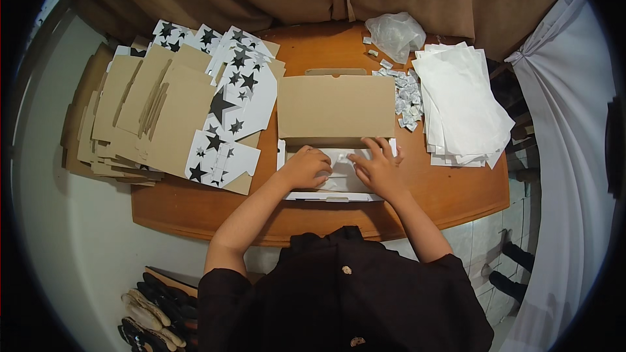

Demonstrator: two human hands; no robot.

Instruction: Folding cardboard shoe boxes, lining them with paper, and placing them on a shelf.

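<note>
An open cardboard box (pixel 329 195) sits on the wooden table (pixel 450 195) in front of me, its brown lid (pixel 336 107) folded back. White paper (pixel 342 156) lines the inside. My left hand (pixel 305 166) presses down on the paper at the left side of the box. Beside it, my right hand (pixel 377 168) lies flat on the same paper, fingers spread. Neither hand grips anything that I can see.
A pile of flat brown box blanks (pixel 140 107) and white star-printed ones (pixel 238 85) fills the table's left. A stack of white paper sheets (pixel 463 104), small folded packets (pixel 407 98) and a crumpled plastic bag (pixel 394 32) lie right. Shoes (pixel 153 309) stand on the floor.
</note>
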